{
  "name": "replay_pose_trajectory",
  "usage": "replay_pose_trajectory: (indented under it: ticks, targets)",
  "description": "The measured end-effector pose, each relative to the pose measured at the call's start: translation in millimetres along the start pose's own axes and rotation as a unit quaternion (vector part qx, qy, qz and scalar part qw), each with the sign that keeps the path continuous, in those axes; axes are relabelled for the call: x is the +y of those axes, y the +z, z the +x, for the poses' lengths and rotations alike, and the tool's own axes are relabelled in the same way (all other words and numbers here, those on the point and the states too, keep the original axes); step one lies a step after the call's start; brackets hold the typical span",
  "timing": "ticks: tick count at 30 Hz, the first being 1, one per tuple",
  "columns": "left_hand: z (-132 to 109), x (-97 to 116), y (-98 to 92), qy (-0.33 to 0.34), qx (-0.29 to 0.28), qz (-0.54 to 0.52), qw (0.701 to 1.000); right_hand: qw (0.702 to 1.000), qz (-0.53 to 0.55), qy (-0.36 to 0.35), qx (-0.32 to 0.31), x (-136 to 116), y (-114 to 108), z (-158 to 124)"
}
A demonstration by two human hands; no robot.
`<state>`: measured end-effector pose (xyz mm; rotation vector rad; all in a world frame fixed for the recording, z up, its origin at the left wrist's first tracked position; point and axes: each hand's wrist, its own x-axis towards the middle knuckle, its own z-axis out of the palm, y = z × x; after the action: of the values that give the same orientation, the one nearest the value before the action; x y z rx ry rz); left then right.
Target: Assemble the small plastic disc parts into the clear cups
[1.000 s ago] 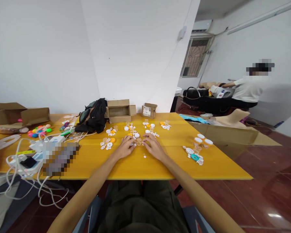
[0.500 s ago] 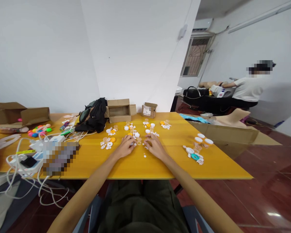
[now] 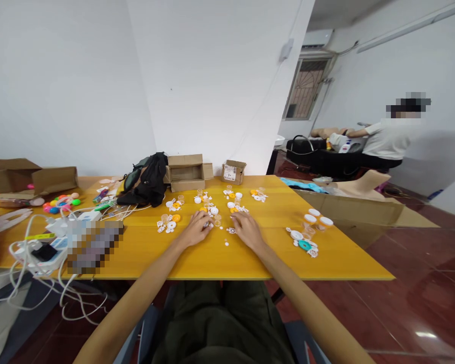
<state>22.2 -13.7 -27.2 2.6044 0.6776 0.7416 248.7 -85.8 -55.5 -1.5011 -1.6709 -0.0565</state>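
My left hand (image 3: 197, 228) rests on the yellow table (image 3: 144, 258), its fingers curled over small parts that are mostly hidden. A clear plastic cup (image 3: 217, 220) stands just right of its fingertips. My right hand (image 3: 247, 230) is palm down on the table with its fingers spread, beside a white perforated piece (image 3: 231, 230). Between the hands lie small white discs (image 3: 226, 243). Beyond them are white round parts (image 3: 214, 211) and an orange ring (image 3: 233, 210).
Groups of small parts lie around: orange and white at left (image 3: 176, 218), a teal ring (image 3: 304, 245) and white-lidded jars (image 3: 326, 221) at right. Cables, a power strip, a black bag (image 3: 151, 177) and cardboard boxes (image 3: 185, 173) stand farther off. A person (image 3: 390, 139) sits at far right.
My right hand has shifted slightly right, away from the cup, and its fingers lie flatter. The white perforated piece and a small disc beside it now show. My left hand has barely moved.
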Motion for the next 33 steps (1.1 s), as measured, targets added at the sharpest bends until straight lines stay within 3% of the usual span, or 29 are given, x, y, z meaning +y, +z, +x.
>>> replay_pose_trajectory:
  ticks: [4,10,16,33]
  targets:
    - [0,0,0.3,0.005,0.003,-0.005,1.0,1.0,0.012,0.006,-0.027,1,2,-1]
    - [0,0,0.0,0.011,0.009,-0.008,1.0,0.996,0.047,-0.003,-0.076,-19,-5,-2]
    - [0,-1,-0.1,0.005,0.005,-0.007,1.0,0.994,0.061,-0.026,-0.087,-19,-12,-4]
    - [0,2,-1.3,0.006,0.004,-0.003,1.0,0.992,0.085,-0.023,-0.086,-6,-3,1]
